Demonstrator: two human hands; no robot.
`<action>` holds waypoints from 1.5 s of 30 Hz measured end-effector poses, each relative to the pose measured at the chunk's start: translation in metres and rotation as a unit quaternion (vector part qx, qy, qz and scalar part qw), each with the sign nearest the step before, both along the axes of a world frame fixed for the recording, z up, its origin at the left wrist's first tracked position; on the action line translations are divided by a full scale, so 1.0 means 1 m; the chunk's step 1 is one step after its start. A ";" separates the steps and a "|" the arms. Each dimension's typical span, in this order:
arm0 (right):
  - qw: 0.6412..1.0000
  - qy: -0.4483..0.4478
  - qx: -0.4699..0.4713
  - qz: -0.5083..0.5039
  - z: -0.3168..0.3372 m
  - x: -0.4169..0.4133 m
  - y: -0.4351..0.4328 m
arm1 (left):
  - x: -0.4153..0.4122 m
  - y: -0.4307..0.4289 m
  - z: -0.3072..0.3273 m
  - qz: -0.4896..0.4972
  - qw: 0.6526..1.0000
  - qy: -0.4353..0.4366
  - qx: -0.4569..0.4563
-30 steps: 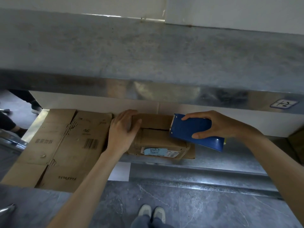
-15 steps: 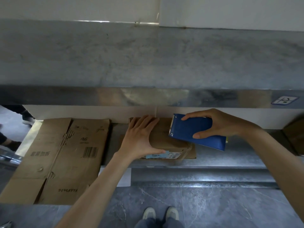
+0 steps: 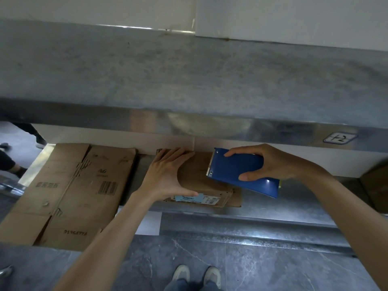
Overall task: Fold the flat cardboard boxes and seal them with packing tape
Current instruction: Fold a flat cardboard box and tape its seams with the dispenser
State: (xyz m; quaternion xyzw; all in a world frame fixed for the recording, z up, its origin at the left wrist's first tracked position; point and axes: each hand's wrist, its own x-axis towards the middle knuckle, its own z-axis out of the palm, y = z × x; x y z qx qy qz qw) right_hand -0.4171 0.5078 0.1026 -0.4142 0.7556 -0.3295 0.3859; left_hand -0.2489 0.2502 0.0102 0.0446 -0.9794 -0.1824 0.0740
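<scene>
A small folded cardboard box (image 3: 201, 185) with a blue and white label on its front sits on a low metal shelf (image 3: 262, 204). My left hand (image 3: 168, 175) lies on the box's left half, fingers spread over the top and thumb along the front edge. My right hand (image 3: 275, 162) grips a blue tape dispenser (image 3: 237, 171) from above. Its toothed edge points left and hovers over the right part of the box top. Whether the dispenser touches the box is unclear.
A stack of flat cardboard boxes (image 3: 73, 192) lies on the shelf to the left, overhanging the front edge. A grey worktop (image 3: 189, 80) spans above the shelf. Another cardboard piece (image 3: 375, 185) shows at far right. My shoes (image 3: 197, 276) stand on the grey floor below.
My left hand slid from the box's left end onto its top and now presses there. The dispenser in my right hand tilted slightly and stays over the box's right side.
</scene>
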 end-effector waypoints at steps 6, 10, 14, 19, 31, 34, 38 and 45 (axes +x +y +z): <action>1.000 -0.011 -0.004 -0.002 -0.003 -0.008 0.014 | 0.001 0.001 0.002 0.009 1.000 -0.014 -0.003; 1.000 -0.018 -0.002 -0.011 -0.003 -0.015 0.029 | 0.001 0.003 0.004 0.017 1.000 -0.024 -0.007; 1.000 -0.023 0.001 -0.010 -0.006 -0.020 0.038 | 0.000 0.005 0.008 0.017 0.999 -0.031 -0.010; 0.999 -0.025 0.024 -0.011 -0.008 -0.032 0.051 | 0.001 0.006 0.010 0.023 0.999 -0.034 -0.005; 0.996 -0.012 0.088 -0.021 -0.011 -0.050 0.079 | -0.003 0.006 0.009 0.029 0.999 -0.044 -0.007; 0.995 -0.009 0.095 -0.016 -0.015 -0.052 0.073 | -0.003 0.007 0.010 0.031 0.999 -0.043 -0.008; 0.994 0.002 0.106 0.004 -0.022 -0.054 0.061 | -0.002 0.009 0.012 0.032 0.998 -0.045 -0.009; 0.991 0.013 0.133 0.027 -0.016 -0.047 0.035 | -0.002 0.008 0.010 0.032 0.998 -0.045 -0.009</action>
